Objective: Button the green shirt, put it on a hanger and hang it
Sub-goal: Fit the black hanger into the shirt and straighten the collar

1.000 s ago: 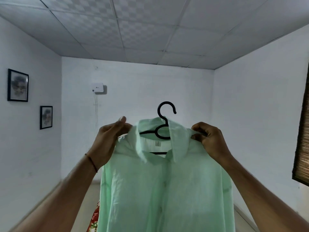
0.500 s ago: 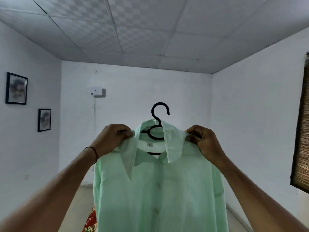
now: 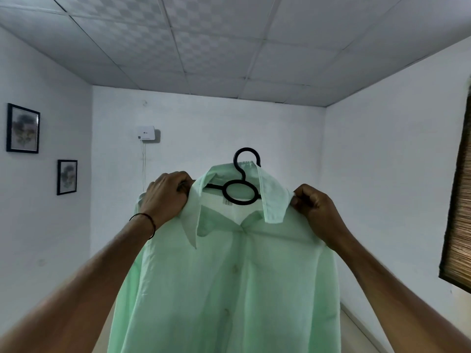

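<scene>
Head view: a pale green shirt [image 3: 229, 289] on a black hanger [image 3: 239, 192], held up at arm's length before a white wall.

The shirt is thin, faintly see-through woven cloth in a mint shade. Its front is closed by small pale buttons down the middle, and its collar stands up, with a long sharp point near the left hand [image 3: 165, 197] and a squarer flap near the right hand [image 3: 316, 210]. The hanger is smooth and dark, with a round open hook above a ring at the neck and thin arms that vanish under the cloth. The left hand, with a thin dark band [image 3: 150, 222] at the wrist, curls its fingers round the shoulder beside the collar. The right hand pinches the cloth at the other shoulder. Whether either also holds a hanger arm cannot be told. Overhead run textured square ceiling tiles [image 3: 204, 47], two black-framed pictures [image 3: 23, 128] hang on the left wall, and a woven blind [image 3: 458, 200] is at the right edge.
</scene>
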